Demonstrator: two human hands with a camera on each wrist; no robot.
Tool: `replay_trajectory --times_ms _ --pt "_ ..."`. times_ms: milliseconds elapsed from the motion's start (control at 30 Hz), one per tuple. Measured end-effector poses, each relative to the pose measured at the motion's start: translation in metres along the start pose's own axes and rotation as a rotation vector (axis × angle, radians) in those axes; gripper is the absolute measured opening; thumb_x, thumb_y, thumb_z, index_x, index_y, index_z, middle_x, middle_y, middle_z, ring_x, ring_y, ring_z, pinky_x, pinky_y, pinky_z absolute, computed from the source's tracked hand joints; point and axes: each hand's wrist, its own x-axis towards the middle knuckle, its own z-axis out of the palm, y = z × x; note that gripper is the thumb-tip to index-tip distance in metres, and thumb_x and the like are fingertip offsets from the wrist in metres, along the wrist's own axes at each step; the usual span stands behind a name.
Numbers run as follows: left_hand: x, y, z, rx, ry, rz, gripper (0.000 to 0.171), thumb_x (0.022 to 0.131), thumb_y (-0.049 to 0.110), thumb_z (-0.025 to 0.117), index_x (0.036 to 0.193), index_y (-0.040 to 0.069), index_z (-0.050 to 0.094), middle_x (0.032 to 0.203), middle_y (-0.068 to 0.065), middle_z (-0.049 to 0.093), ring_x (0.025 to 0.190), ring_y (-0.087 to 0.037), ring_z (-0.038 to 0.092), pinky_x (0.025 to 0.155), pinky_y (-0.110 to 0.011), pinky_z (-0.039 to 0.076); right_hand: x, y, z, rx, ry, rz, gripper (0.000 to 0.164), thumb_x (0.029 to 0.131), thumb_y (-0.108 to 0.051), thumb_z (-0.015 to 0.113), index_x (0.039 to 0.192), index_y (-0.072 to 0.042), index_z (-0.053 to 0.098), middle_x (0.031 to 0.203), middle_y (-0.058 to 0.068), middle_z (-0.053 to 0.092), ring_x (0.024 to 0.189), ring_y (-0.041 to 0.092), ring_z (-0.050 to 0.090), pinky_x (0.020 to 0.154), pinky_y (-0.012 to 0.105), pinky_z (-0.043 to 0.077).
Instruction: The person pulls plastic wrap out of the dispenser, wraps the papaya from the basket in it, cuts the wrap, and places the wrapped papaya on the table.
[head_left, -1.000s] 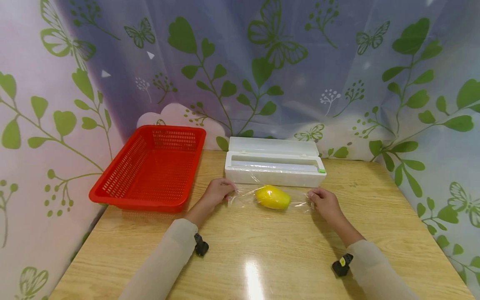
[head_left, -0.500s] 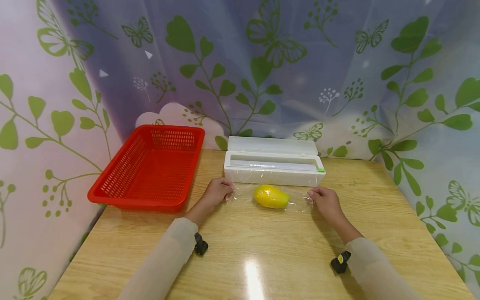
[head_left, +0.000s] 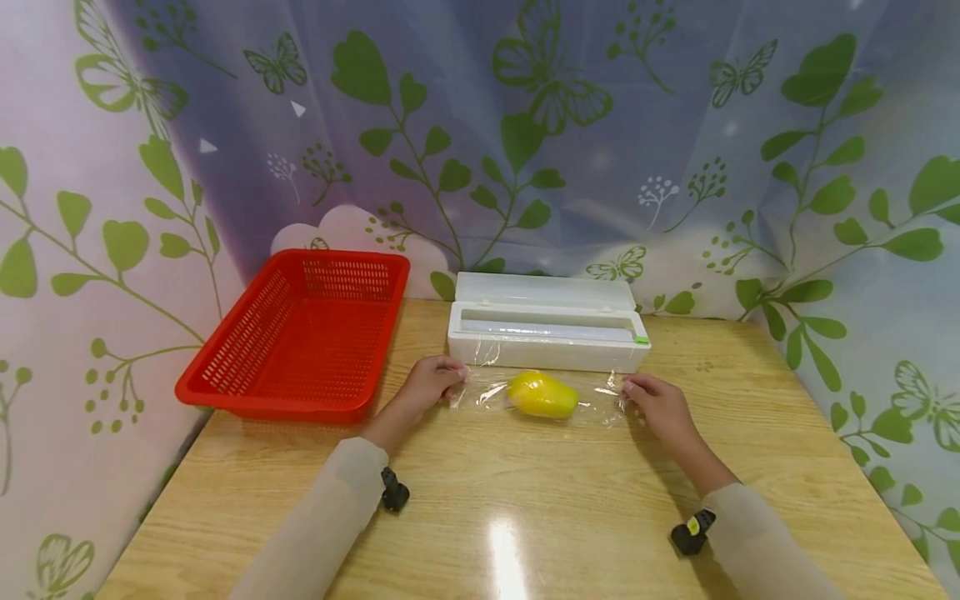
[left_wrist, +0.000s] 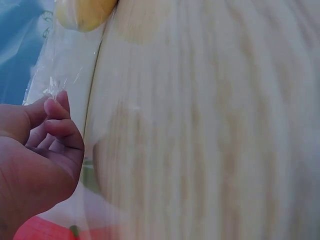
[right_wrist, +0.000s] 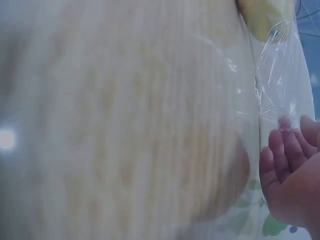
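The right hand (head_left: 663, 408) has edged slightly outward, thumb parted from its fingers, fingertips at the clear film (head_left: 487, 393); the left hand (head_left: 427, 385) pinches the other end. Between them on the table (head_left: 585, 500) lies a papaya-like yellow fruit (head_left: 542, 395), then the lidded white film dispenser (head_left: 551, 356), lid raised.

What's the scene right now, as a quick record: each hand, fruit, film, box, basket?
left hand: pinches one end of the clear film
right hand: fingertips at the film's other end; firm pinch or light touch unclear
yellow fruit: between the hands, film around or over it; full wrap cannot be told
white box: behind the fruit, lid open, pale roll inside
red basket: left of the box, apart from it
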Motion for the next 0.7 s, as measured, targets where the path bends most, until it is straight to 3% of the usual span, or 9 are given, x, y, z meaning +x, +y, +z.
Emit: replay_trajectory --times_ms 100,167,300,367,533,700 --pt "-0.003 0.003 -0.003 0.010 0.021 0.014 0.021 0.097 0.010 0.065 0.111 -0.005 0.069 0.084 -0.007 0.064 0.060 -0.014 0.050 0.054 -0.022 0.042 -0.004 -0.003 -0.003 -0.045 0.002 -0.005 0.048 0.104 -0.033 0.057 0.135 0.004 0.058 0.117 0.017 0.070 0.092 0.014 0.064 0.072 0.023 0.053" --pt "-0.006 0.005 -0.005 0.062 0.078 0.049 0.023 0.097 0.012 0.067 0.114 -0.002 0.070 0.093 -0.010 0.067 0.067 -0.015 0.053 0.059 -0.022 0.044 -0.009 -0.006 -0.005 -0.106 0.016 -0.031 0.051 0.105 -0.036 0.053 0.138 0.002 0.056 0.129 0.022 0.064 0.104 0.023 0.063 0.076 0.025 0.053" --pt "-0.022 0.020 -0.007 0.219 0.213 0.176 0.025 0.096 0.014 0.069 0.119 0.004 0.071 0.109 -0.012 0.066 0.084 -0.021 0.057 0.071 -0.026 0.048 -0.022 -0.017 -0.003 -0.219 0.059 -0.158 0.047 0.106 -0.034 0.052 0.138 0.000 0.056 0.134 0.023 0.056 0.116 0.034 0.057 0.089 0.037 0.050" --pt "-0.031 0.030 -0.002 0.298 0.235 0.268 0.024 0.096 0.015 0.069 0.118 0.005 0.071 0.110 -0.011 0.065 0.088 -0.023 0.058 0.075 -0.029 0.050 -0.028 -0.025 0.002 -0.256 0.063 -0.251 0.044 0.105 -0.031 0.054 0.135 0.001 0.058 0.133 0.021 0.055 0.114 0.036 0.058 0.091 0.045 0.050" --pt "-0.051 0.049 0.025 0.421 0.089 0.475 0.023 0.096 0.014 0.069 0.118 0.006 0.070 0.116 -0.009 0.065 0.097 -0.024 0.064 0.086 -0.037 0.056 -0.038 -0.040 0.025 -0.341 -0.005 -0.438 0.034 0.102 -0.023 0.061 0.129 -0.002 0.063 0.128 0.015 0.061 0.109 0.033 0.062 0.089 0.051 0.054" --pt "-0.052 0.053 0.054 0.538 -0.073 0.513 0.028 0.097 0.016 0.069 0.123 0.009 0.068 0.129 -0.006 0.061 0.111 -0.025 0.063 0.095 -0.038 0.055 -0.038 -0.046 0.044 -0.404 -0.099 -0.482 0.036 0.098 -0.020 0.067 0.131 -0.006 0.062 0.135 0.013 0.061 0.122 0.036 0.059 0.100 0.055 0.050"
